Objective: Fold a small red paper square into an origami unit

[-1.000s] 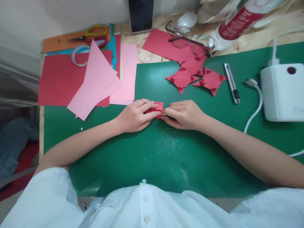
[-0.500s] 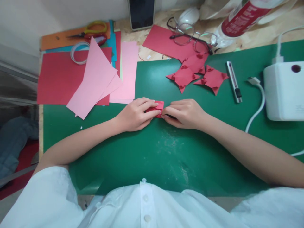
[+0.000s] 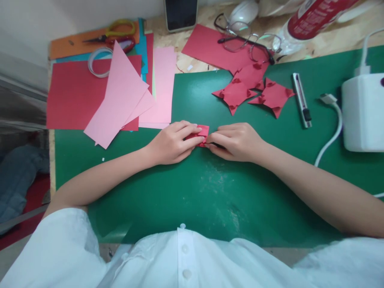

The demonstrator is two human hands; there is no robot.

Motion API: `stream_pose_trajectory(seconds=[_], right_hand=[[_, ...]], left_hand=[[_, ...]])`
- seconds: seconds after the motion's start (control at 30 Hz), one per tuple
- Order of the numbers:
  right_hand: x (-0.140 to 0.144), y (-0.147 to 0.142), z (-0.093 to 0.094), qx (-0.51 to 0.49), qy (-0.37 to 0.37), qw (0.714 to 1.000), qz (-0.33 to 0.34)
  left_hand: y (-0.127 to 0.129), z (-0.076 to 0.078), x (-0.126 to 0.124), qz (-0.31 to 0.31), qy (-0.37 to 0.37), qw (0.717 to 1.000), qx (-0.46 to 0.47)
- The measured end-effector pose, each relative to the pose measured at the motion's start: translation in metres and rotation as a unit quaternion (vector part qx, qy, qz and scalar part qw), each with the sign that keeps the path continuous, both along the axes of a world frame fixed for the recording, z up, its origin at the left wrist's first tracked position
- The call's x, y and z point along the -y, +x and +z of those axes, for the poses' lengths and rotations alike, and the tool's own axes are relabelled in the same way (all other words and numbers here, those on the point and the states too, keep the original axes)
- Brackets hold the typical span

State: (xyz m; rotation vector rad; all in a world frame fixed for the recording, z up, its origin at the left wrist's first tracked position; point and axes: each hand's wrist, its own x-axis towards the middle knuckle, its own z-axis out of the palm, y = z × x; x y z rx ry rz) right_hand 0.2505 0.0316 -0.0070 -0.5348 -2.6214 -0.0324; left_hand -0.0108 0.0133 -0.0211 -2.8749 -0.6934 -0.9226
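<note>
A small folded red paper lies on the green mat, partly hidden under my fingers. My left hand presses across its left part, fingers pointing right over the folds. At its lower right edge, my right hand pinches the paper between thumb and forefinger. Behind my hands lie folded red paper stars with curled points, beside and partly overlapping one another.
Pink sheets, red sheets, a tape roll and scissors sit back left. To the right are a utility knife, a cable and a white charger. Eyeglasses, a bottle and a phone stand behind.
The view has shifted slightly, so the far objects appear a bit higher and those at right further right. Both hands keep nearly the same hold on the folded red paper.
</note>
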Motion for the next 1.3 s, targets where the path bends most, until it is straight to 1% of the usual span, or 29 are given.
stream_pose_trajectory(seconds=[0.4,0.57,0.7,0.8,0.93,1.07,1.13,1.3], right_hand=[[0.0007,0.0020,-0.0011,0.034,-0.027,0.999,-0.003],[0.0004,0.0008,-0.0017,0.027,-0.029,0.999,-0.002],[-0.0001,0.0001,-0.0016,0.023,-0.022,1.000,-0.001],[0.0000,0.0011,-0.0021,0.036,-0.030,0.999,-0.006],[0.0006,0.0019,-0.0023,0.050,-0.041,0.998,-0.008],[0.0009,0.0011,-0.0010,0.041,-0.027,0.999,-0.008],[0.0009,0.0009,-0.0007,0.033,-0.022,0.999,-0.006],[0.0008,0.0017,-0.0009,0.049,-0.042,0.998,-0.011]], left_hand=[[-0.0009,-0.0024,0.0010,0.004,-0.018,1.000,-0.004],[-0.0024,-0.0031,0.0010,-0.002,-0.039,0.999,-0.005],[-0.0020,-0.0022,0.0011,0.014,-0.021,0.999,-0.022],[-0.0012,-0.0010,0.0008,0.009,-0.002,1.000,-0.011],[-0.0008,-0.0001,0.0004,0.012,0.001,1.000,-0.017],[-0.0008,-0.0003,0.0000,0.008,0.009,1.000,-0.008],[-0.0010,-0.0008,0.0000,0.009,0.009,1.000,-0.011],[-0.0013,-0.0021,0.0003,0.003,-0.014,1.000,-0.008]])
